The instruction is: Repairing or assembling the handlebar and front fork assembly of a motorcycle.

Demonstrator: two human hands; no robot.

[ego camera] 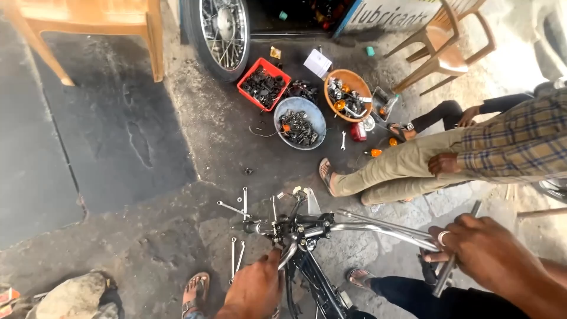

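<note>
Right hand (484,254) clamps a thin grey metal rod (453,260) against the stiff, slick chrome handlebar (378,231); left hand (255,289), loosely curled, grips its black clamp (298,230).

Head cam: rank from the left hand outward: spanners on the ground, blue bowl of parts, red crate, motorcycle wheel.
From the left hand:
1. Spanners, just left of it on the ground.
2. Blue bowl, ahead, mid-floor.
3. Red crate, beyond, slightly left.
4. Motorcycle wheel, farthest, top edge.
</note>
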